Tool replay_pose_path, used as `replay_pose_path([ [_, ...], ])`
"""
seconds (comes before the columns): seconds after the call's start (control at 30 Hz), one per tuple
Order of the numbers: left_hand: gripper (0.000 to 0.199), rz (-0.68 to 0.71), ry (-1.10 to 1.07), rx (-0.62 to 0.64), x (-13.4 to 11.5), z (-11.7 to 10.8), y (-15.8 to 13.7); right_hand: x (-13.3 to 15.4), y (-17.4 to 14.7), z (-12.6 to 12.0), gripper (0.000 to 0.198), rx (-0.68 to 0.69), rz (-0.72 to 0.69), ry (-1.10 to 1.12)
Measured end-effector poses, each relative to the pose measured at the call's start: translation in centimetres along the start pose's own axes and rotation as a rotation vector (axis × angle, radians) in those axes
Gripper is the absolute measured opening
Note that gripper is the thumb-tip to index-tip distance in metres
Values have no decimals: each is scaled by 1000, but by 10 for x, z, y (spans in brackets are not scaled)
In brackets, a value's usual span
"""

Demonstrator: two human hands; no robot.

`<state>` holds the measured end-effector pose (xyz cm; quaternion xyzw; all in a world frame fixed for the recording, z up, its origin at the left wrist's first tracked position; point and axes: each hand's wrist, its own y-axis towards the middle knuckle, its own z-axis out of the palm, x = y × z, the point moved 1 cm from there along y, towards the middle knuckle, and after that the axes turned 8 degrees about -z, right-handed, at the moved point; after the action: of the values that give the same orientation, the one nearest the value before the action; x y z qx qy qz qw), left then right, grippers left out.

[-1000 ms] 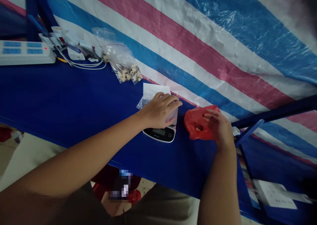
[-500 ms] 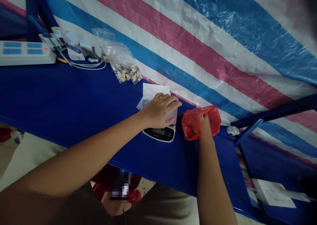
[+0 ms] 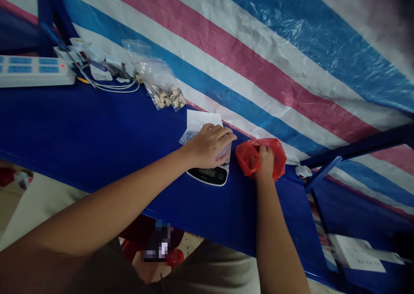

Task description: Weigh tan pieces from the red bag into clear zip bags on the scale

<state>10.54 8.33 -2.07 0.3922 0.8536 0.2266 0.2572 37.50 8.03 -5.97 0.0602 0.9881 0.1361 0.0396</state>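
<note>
Over our scale (image 3: 211,176), left hand (image 3: 211,145) curled, perhaps steadying it — right hand (image 3: 266,159) inside red bag (image 3: 280,156), both grips unclear.

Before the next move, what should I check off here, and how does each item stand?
1. Right hand inside red bag: ok.
2. Red bag's mouth open: ok.
3. Right hand's fingers gripping something: cannot tell, tips hidden.
4. Left hand clear of the space over the scale: not ok, it covers much of it.
5. Scale's reading: cannot tell, too small.
6. Clear bag apart from both hands: ok.
</note>
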Motion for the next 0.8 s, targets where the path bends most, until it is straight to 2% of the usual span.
replay_pose_path([
  [0.2, 46, -2, -5, 2, 0, 1, 0, 0, -3, 7, 44, 35, 150, -136],
  [0.43, 46, -4, -9, 3, 0, 0, -1, 4, 0, 1, 36, 23, 21, -78],
  [0.67, 47, -8, 1, 15, 1, 1, -1, -3, 1, 9, 32, -159, 28, 99],
  [0.8, 46, -2, -7, 7, 1, 1, -1, -12, 4, 15, 28, -285, 92, 210],
])
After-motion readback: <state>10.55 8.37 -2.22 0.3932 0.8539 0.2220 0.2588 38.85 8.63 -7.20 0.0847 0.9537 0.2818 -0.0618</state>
